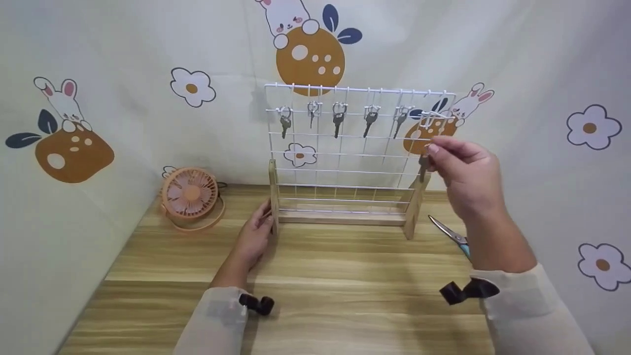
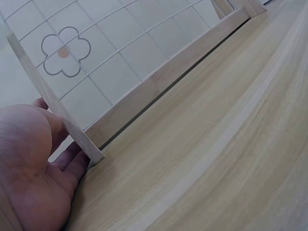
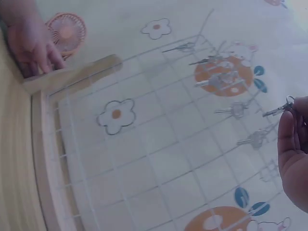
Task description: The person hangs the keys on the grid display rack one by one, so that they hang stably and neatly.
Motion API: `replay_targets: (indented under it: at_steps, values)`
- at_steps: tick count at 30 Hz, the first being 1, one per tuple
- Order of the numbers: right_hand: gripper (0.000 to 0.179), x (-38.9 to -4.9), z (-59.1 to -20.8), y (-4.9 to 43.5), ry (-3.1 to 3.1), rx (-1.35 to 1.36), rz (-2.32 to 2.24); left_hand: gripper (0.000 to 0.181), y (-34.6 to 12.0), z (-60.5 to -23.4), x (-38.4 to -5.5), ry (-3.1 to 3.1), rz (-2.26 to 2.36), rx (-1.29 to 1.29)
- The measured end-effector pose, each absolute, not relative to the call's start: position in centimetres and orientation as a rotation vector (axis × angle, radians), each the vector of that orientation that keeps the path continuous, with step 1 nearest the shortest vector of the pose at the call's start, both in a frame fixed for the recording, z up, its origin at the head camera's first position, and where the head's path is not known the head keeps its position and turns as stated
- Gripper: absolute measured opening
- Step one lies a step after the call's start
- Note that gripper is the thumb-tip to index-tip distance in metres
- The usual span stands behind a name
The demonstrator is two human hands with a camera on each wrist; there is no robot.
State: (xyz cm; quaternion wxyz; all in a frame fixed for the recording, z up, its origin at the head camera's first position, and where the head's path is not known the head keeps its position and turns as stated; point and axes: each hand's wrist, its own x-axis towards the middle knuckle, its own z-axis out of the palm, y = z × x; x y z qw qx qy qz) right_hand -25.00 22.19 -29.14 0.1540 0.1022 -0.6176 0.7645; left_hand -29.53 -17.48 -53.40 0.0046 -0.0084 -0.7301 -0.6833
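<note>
A white wire grid rack (image 1: 345,171) stands upright on wooden legs. My left hand (image 1: 255,236) holds its left leg (image 2: 57,108) low down, near the table; some fingers are hidden behind the wood. My right hand (image 1: 468,172) pinches a key (image 1: 423,167) by its small ring, thumb against fingertips, and the key hangs down in front of the rack's right side. Just above that hand, a white hook (image 1: 434,116) sticks out from the grid. Several keys, such as the one in the middle (image 1: 338,123), hang by rings from hooks in a row along the upper grid.
An orange fan (image 1: 191,193) stands at the back left of the wooden table (image 1: 325,286). Scissors (image 1: 451,230) with teal handles lie to the right, partly behind my right forearm. A patterned cloth (image 1: 123,59) hangs behind the rack and down both sides.
</note>
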Motion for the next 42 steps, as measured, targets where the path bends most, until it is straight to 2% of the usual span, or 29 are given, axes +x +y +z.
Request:
replay_targets:
  at_steps: [6, 10, 22, 31, 36, 38, 42]
  values:
    - [0.039, -24.8, -25.9, 24.3, -1.633, 0.251, 2.208, 0.056, -17.6, -53.5, -29.7, -2.283, -2.144, -0.024]
    - [0.045, -25.5, -25.2, 24.7, -1.648, 0.199, 2.179, 0.056, -17.6, -53.5, -29.8, -2.285, -2.14, -0.01]
    - [0.034, -27.6, -26.9, 24.8, -1.616, 0.193, 2.317, 0.055, -17.5, -53.6, -29.6, -2.298, -2.131, -0.027]
    - [0.044, -28.2, -28.1, 24.8, -1.646, 0.167, 2.281, 0.055, -17.6, -53.6, -29.7, -2.316, -2.111, 0.001]
    - [0.048, -28.0, -30.1, 24.8, -1.678, 0.1, 2.278, 0.056, -17.6, -53.5, -29.6, -2.318, -2.1, -0.001]
    - [0.043, -27.9, -31.3, 24.8, -1.656, 0.09, 2.314, 0.056, -17.6, -53.5, -29.6, -2.317, -2.104, 0.002]
    - [0.023, -27.7, -34.3, 24.3, -1.605, 0.07, 2.375, 0.056, -17.6, -53.4, -29.6, -2.314, -2.118, 0.007]
